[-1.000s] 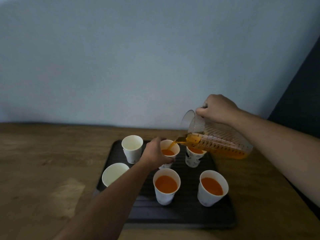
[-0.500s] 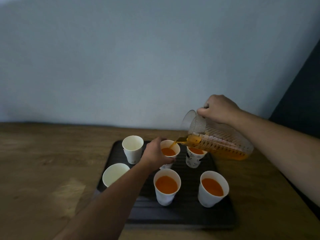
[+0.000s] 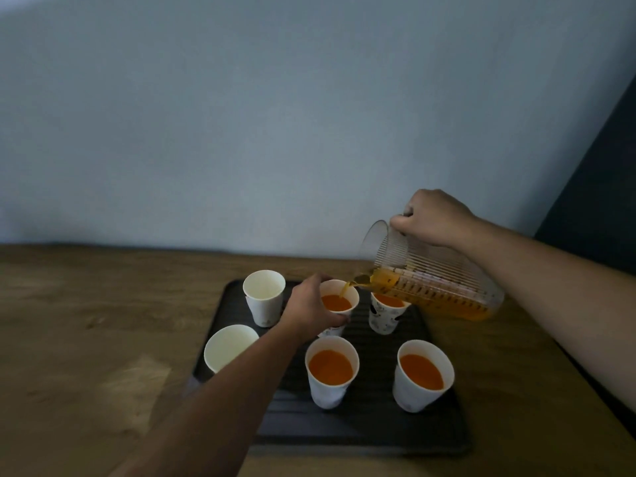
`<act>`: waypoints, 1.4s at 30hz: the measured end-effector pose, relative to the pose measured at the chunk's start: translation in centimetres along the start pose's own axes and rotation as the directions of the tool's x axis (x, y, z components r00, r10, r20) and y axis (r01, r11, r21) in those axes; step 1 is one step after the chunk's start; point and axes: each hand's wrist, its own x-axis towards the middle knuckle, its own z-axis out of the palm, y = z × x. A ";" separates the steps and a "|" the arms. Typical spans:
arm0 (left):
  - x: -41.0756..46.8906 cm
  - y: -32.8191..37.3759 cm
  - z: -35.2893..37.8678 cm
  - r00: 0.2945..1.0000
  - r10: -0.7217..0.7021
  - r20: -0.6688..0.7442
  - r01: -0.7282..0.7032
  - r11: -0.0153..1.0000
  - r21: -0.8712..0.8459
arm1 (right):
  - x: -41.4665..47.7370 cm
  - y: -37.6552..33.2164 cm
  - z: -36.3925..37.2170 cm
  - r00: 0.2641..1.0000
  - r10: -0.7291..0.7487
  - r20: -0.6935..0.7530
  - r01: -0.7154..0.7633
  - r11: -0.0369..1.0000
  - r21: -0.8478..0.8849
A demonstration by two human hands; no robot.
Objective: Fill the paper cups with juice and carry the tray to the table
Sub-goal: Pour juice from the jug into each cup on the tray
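A black ribbed tray (image 3: 371, 432) lies on the wooden counter with several white paper cups on it. My left hand (image 3: 311, 309) grips the back middle cup (image 3: 339, 302), which holds orange juice. My right hand (image 3: 432, 218) holds the handle of a clear ribbed jug (image 3: 437, 287), tilted left, and a thin stream of juice runs from its spout into that cup. The back right cup (image 3: 387, 313), front middle cup (image 3: 332, 371) and front right cup (image 3: 423, 375) hold juice. The back left cup (image 3: 264, 294) and front left cup (image 3: 229, 347) are empty.
The wooden counter (image 3: 86, 339) runs along a pale blue wall (image 3: 275, 115). A dark panel (image 3: 602, 184) stands at the right edge, close behind my right arm.
The juice level in the cup under the spout has risen a little. Both hands and the jug have stayed nearly where they were.
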 end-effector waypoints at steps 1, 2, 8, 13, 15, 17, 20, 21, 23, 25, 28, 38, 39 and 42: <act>0.0 0.0 0.0 1.000 -0.002 0.001 0.002 1.000 -0.008 | -0.1 0.1 0.0 1.000 0.002 -0.003 -0.002 1.000 0.007; 0.0 0.0 0.0 1.000 -0.003 -0.002 0.003 1.000 -0.016 | -0.1 0.2 0.0 1.000 0.005 -0.009 -0.005 1.000 0.019; 0.3 0.2 -0.3 0.999 -0.028 -0.015 0.027 0.998 -0.058 | -0.2 0.6 -0.3 0.999 0.018 -0.037 -0.014 0.993 0.118; 0.7 0.5 -0.6 0.999 -0.048 -0.025 0.045 0.994 -0.095 | -0.4 1.0 -1.0 0.994 0.044 -0.098 -0.026 0.984 0.178; 0.9 0.5 -0.7 0.999 -0.050 -0.023 0.047 0.995 -0.089 | -0.5 1.2 -1.3 0.992 0.059 -0.108 -0.036 0.980 0.198; 1.1 0.5 -0.6 0.998 -0.065 -0.023 0.063 0.995 -0.076 | -0.6 1.4 -1.6 0.989 0.072 -0.133 -0.042 0.975 0.217; 1.4 0.4 -0.3 0.996 -0.083 -0.026 0.082 0.996 -0.040 | -0.8 1.9 -1.8 0.980 0.092 -0.174 -0.050 0.971 0.234; 1.5 0.2 -0.2 0.996 -0.090 -0.027 0.090 0.995 -0.032 | -0.9 2.1 -1.9 0.979 0.099 -0.180 -0.055 0.970 0.236; 1.7 0.0 0.1 0.994 -0.106 -0.027 0.105 0.994 -0.017 | -1.1 2.4 -2.0 0.976 0.112 -0.186 -0.063 0.967 0.247; 1.8 -0.2 0.3 0.992 -0.122 -0.031 0.122 0.993 -0.003 | -1.4 2.8 -1.9 0.976 0.115 -0.187 -0.063 0.963 0.262; 2.1 -0.4 0.7 0.990 -0.141 -0.029 0.142 0.990 0.005 | -1.7 3.3 -1.8 0.977 0.116 -0.180 -0.066 0.962 0.266; 1.8 0.5 -0.7 1.000 0.029 0.007 -0.030 0.979 0.203 | -1.6 2.7 -2.3 0.975 0.110 -0.195 -0.059 0.966 0.252; 1.9 0.8 -1.4 0.997 0.075 0.002 -0.073 0.965 0.253 | -1.5 2.3 -2.5 0.974 0.104 -0.203 -0.051 0.967 0.249; 2.3 0.8 -4.0 0.991 0.123 -0.046 -0.097 0.922 0.375 | -1.4 1.2 -2.8 0.972 0.081 -0.221 -0.026 0.969 0.245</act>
